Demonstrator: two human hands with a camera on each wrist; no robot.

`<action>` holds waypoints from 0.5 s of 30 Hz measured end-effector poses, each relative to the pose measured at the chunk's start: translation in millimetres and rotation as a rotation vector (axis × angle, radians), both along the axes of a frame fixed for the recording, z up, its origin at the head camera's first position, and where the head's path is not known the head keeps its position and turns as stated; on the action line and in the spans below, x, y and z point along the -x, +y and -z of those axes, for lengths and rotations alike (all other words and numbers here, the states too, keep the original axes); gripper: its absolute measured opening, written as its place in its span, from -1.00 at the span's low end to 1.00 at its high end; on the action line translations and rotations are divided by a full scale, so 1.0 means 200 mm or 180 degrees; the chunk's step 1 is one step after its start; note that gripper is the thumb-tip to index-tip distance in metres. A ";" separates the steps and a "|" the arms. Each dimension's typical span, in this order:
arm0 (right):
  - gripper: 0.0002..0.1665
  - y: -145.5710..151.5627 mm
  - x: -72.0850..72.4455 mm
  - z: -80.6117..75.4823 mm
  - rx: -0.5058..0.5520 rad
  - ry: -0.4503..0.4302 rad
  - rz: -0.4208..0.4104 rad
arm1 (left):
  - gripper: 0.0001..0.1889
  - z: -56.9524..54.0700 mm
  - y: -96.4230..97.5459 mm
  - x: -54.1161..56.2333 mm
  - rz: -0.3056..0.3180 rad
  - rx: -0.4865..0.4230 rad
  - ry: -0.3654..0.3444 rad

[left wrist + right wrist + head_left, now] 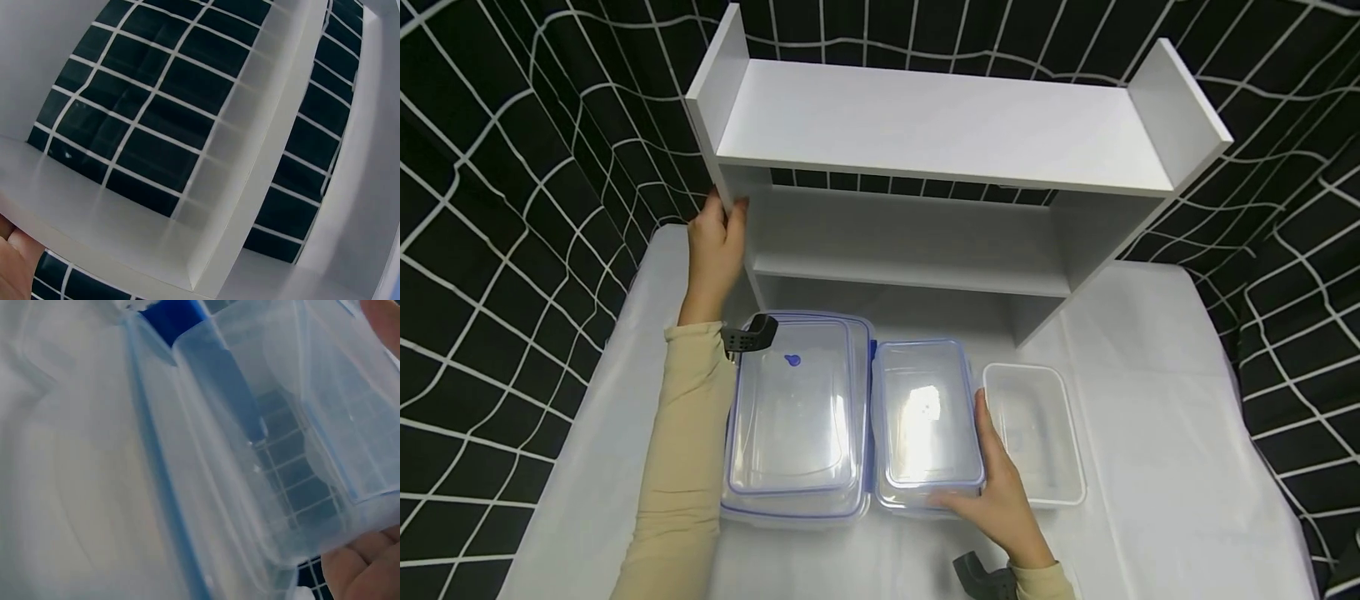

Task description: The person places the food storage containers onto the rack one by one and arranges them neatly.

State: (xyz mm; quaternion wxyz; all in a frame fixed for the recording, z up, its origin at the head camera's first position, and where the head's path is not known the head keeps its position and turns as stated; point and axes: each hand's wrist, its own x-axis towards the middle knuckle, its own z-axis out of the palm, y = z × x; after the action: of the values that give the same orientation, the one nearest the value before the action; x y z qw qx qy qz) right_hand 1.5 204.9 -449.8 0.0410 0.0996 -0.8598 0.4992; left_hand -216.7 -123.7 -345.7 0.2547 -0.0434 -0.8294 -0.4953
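My left hand (715, 254) grips the left side panel of a white shelf unit (925, 125), with the thumb on the panel's inner side. In the left wrist view, part of that hand (19, 265) shows at the lower left, against the shelf's edge. My right hand (1000, 500) holds the smaller clear food container (921, 408) with a blue-rimmed lid, its thumb at the near edge and its fingers along the right side. The right wrist view shows the container's see-through wall (300, 506) beside the palm (365, 569).
Left of the held container lies a larger clear food container (793, 417) with a blue-rimmed lid. An uncovered clear container (1037, 433) stands to its right. All are on a white-covered table (1172, 467). Black cloth with a white grid (497, 250) surrounds the table.
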 end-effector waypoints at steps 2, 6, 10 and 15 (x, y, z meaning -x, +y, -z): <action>0.59 -0.01 0.00 0.01 0.0067 -0.0074 0.0018 | -0.72 0.00 0.00 0.00 0.0009 0.0010 0.0015; 0.62 -0.03 0.00 0.03 0.0170 -0.0110 0.0043 | -0.72 0.00 0.00 0.00 0.0022 0.0001 0.0045; 0.63 -0.04 0.00 0.03 0.0120 -0.0070 0.0109 | -0.73 0.00 0.00 0.00 0.0064 -0.0039 0.0047; 0.61 -0.04 -0.01 0.03 -0.0038 0.0036 0.0193 | -0.72 0.00 -0.01 0.00 0.0072 -0.0074 0.0005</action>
State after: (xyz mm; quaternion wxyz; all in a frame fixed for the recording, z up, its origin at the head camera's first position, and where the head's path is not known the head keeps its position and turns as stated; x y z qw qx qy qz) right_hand 2.8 196.1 -456.7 0.0604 0.0766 -0.8651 0.4920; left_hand -217.0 -124.7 -346.4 0.2502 -0.0501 -0.8229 -0.5077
